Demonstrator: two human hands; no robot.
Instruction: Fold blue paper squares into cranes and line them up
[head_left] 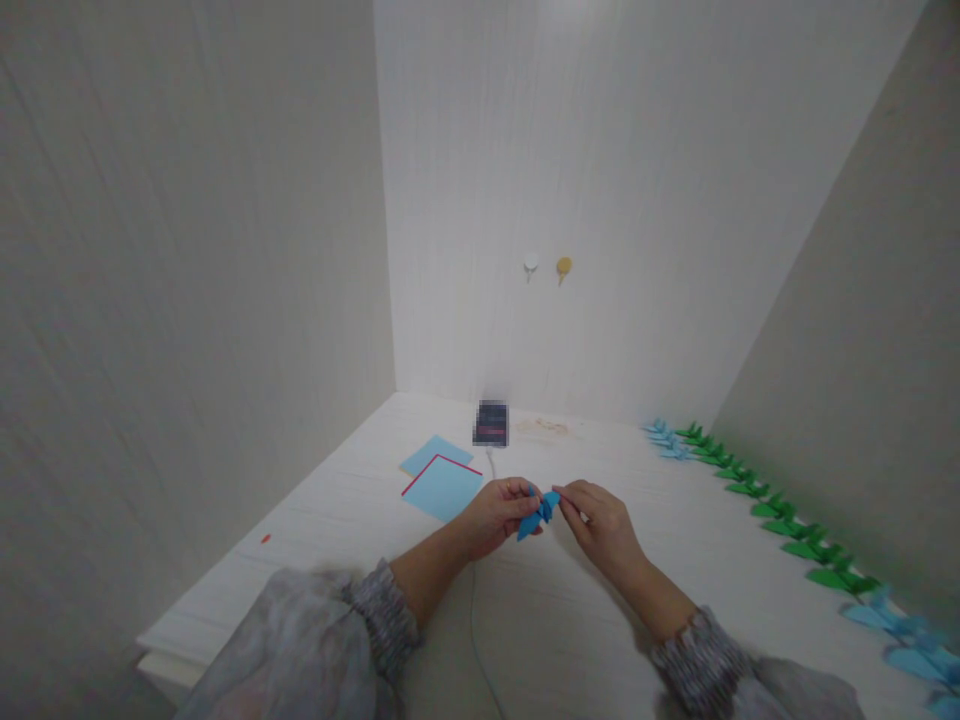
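Both hands meet over the middle of the white table [315,560] on a small folded blue paper piece [538,514]. My left hand [496,514] pinches its left side, fingers curled round it. From the right, the fingertips of my right hand [604,528] pinch its upper right tip. The paper piece is held a little above the tabletop. Both wrists wear grey patterned sleeves.
Light blue paper sheets [442,484], one with a red edge, lie beyond my left hand. A small dark device [491,423] with a cable stands at the back. Along the right wall runs a row of folded green paper figures [780,525] and blue paper figures [911,640]. Two hooks [547,267] hang on the back wall.
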